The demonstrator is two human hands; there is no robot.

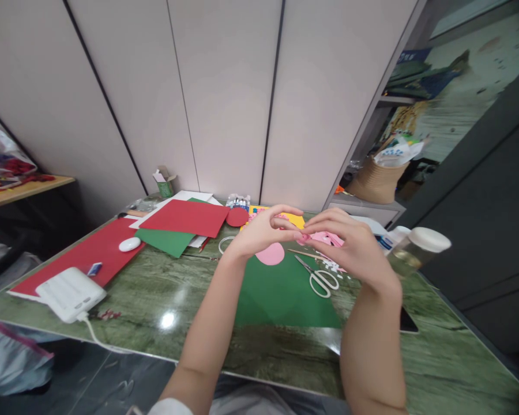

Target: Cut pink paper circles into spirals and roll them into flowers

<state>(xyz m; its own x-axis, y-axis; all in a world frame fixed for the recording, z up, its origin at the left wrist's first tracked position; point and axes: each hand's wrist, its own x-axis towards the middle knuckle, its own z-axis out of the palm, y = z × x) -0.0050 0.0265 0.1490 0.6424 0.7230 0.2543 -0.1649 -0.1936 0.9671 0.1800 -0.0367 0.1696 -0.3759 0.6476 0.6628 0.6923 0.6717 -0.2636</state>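
Observation:
Between the fingertips of both hands is a small pink piece [303, 237], probably paper, its shape mostly hidden. My left hand [266, 230] pinches it from the left with thumb and index finger. From the right, the thumb and fingers of my right hand [350, 239] close on it too. Below them, on a green sheet [281, 300], lie a pink paper circle [270, 253] and white-handled scissors [322, 280]. A thin wooden stick [305, 253] and white paper scraps [328, 265] are close by. Pink paper strips [328, 239] show partly behind my right hand.
Red sheets [184, 216], a red circle [237, 217] and a yellow sheet [296, 219] lie toward the back. A white device [71, 294] with a cable sits at left. A lidded jar [415, 251] stands at right, beside a dark tablet-like edge [409, 323].

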